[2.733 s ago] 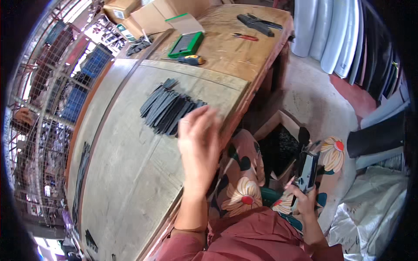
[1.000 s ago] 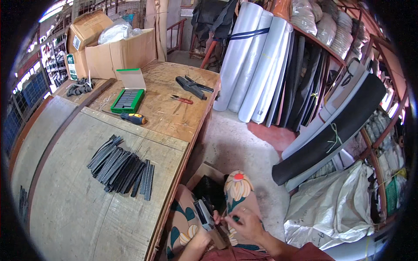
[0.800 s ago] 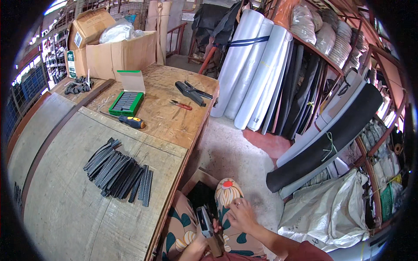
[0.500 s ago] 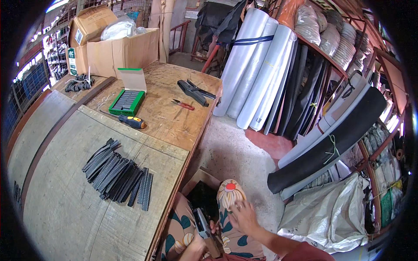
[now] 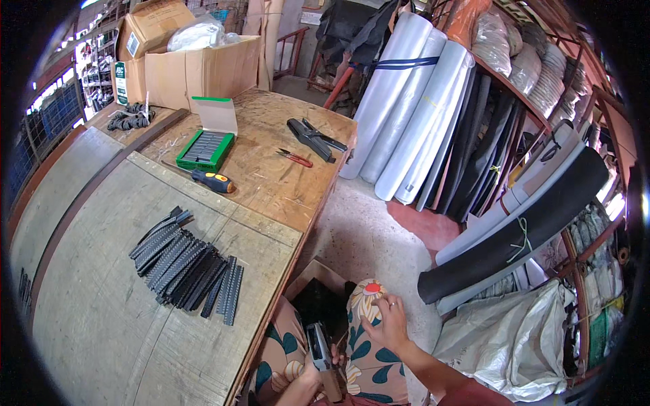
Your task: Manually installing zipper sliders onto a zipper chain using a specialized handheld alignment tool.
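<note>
Item: small grey-and-black hand tool, boxy body with a tan handle below it, held upright in my lap, just off the near edge of the workbench. My left hand is wrapped around the lower handle, fingers closed on it; how tightly, I cannot tell, since the grip is partly hidden at the lower rim. My right hand rests flat on my knee over the flower-print cloth, just right of the tool, fingers spread and loosely curled, holding nothing. Handling, as I judge it: rigid, metal-bodied, moderately heavy for its size, not fragile; smooth flanks could slip, so the handle is the sound place to hold, clear of the upper working end. Also noted: a fanned row of black ribbed strips lying on the workbench, up and left of the tool; an orange-handled screwdriver farther up the bench; an open green case beyond that.
</note>
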A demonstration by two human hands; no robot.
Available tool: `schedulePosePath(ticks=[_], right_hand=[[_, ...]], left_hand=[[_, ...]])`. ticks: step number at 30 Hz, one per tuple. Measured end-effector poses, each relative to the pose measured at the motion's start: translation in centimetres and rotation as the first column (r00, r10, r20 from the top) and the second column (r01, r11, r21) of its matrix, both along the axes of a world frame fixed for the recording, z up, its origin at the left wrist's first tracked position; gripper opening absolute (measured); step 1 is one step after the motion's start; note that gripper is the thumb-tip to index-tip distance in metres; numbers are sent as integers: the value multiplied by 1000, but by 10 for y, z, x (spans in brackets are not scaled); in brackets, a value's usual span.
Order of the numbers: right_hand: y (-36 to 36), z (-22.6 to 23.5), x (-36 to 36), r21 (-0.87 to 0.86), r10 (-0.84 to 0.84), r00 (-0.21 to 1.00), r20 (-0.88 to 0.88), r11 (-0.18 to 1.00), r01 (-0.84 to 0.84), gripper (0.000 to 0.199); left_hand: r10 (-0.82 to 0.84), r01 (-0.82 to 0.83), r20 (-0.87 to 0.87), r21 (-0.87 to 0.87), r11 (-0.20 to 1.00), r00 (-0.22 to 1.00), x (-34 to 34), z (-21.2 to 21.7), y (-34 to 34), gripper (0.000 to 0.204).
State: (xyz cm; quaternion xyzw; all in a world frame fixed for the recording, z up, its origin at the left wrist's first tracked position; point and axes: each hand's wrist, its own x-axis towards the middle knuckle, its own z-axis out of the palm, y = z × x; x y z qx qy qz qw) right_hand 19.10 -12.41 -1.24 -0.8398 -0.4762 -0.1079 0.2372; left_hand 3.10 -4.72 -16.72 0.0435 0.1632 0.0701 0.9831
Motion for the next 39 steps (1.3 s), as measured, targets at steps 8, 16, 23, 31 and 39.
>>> schedulePosePath(ticks=[8, 16, 23, 31, 39], right_hand=[[-77, -11, -51, -225, -17, 973, -230, 974, -36, 36], [-9, -5, -16, -73, 40, 999, -9, 997, -41, 43], [-36, -8, -29, -57, 13, 998, -62, 998, -16, 28], [-30, -11, -21, -15, -1, 999, -42, 1000, 1, 27], [-20, -7, -13, 71, 8, 1000, 2, 997, -8, 22]], left_hand=[[13, -12, -19, 27, 1000, 1000, 0, 37, 3, 35], [-36, 31, -27, -139, 990, 999, -1, -2, 0, 34], [-66, 16, -217, -225, 974, 974, 0, 17, 1, 32], [-46, 13, -165, -195, 981, 985, 1, -1, -3, 37], [22, -45, -145, -156, 987, 989, 0, -9, -5, 34]])
